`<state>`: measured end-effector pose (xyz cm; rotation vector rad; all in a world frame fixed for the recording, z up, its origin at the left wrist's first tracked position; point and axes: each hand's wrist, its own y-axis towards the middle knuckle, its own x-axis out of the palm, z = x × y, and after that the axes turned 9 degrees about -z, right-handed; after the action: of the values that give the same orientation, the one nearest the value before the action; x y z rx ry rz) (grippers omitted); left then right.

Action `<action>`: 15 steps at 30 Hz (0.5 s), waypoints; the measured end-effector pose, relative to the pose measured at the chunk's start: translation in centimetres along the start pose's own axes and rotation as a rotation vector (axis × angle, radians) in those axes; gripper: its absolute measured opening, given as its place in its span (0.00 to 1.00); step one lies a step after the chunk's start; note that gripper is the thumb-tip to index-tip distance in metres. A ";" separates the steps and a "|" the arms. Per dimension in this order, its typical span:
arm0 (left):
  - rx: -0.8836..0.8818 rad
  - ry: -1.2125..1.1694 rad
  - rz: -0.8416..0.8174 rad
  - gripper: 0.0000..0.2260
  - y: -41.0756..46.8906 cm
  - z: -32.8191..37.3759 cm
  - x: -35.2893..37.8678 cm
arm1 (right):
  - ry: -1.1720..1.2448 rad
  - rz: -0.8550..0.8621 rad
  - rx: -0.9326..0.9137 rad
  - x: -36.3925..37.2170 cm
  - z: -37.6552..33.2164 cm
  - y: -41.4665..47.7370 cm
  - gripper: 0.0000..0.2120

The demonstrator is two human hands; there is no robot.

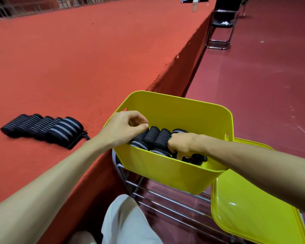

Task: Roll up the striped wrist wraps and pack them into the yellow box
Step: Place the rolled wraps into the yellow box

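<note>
While packing rolled wraps (157,136) in yellow box (165,170), curling right hand (182,144) fingers round one roll; curling left hand (125,125) fingers near rim, pinch unclear. Judging soft, light, springy: squeezing mid-roll.

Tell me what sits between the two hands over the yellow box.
In the head view, rolled striped wraps, packed side by side inside the yellow box, fill the stretch between the left hand and the right hand.
</note>
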<state>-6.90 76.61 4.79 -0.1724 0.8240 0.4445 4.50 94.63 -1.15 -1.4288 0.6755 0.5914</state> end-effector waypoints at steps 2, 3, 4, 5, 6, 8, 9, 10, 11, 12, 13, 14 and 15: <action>0.000 0.008 0.029 0.01 -0.5 0.2 -0.5 | 0.032 0.095 0.026 -0.7 0.1 -0.6 0.08; 0.000 0.013 0.044 0.01 -0.9 0.4 -0.9 | 0.052 0.156 0.034 -1.1 0.1 -1.0 0.07; -0.004 0.017 0.056 0.02 -1.2 0.5 -1.3 | 0.081 0.217 0.039 -1.7 0.3 -1.3 0.06; -0.011 0.018 0.071 0.02 -1.6 0.8 -1.6 | 0.119 0.293 0.034 -2.3 0.3 -1.7 0.06; -0.019 0.013 0.090 0.03 -2.1 0.9 -2.1 | 0.170 0.371 0.027 -3.2 0.2 -2.2 0.06; -0.042 -0.019 0.132 0.03 -3.2 1.1 -3.1 | 0.307 0.520 -0.028 -5.0 -0.5 -3.3 0.06; -0.054 -0.042 0.153 0.04 -3.8 1.0 -3.5 | 0.377 0.589 -0.071 -5.8 -1.0 -3.6 0.05; -0.068 -0.063 0.174 0.04 -4.6 0.8 -4.1 | 0.430 0.657 -0.118 -6.9 -1.9 -4.2 0.05; -0.084 -0.084 0.194 0.04 -5.3 0.6 -4.6 | 0.464 0.721 -0.156 -7.7 -2.7 -4.5 0.05; -0.105 -0.101 0.216 0.04 -6.3 0.2 -5.3 | 0.486 0.774 -0.192 -8.8 -3.9 -4.6 0.05; -0.124 -0.123 0.232 0.03 -7.1 -0.3 -5.7 | 0.507 0.816 -0.224 -9.6 -4.9 -4.8 0.05; -0.148 -0.146 0.248 0.03 -8.0 -0.8 -6.4 | 0.526 0.849 -0.257 -10.6 -6.1 -4.7 0.05; -0.173 -0.166 0.262 0.03 -8.9 -1.6 -6.9 | 0.538 0.876 -0.288 -11.5 -7.1 -4.4 0.05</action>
<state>-8.05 66.00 8.64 -0.1856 0.6463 0.7675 -0.59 87.57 10.08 -1.5344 1.7419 1.0139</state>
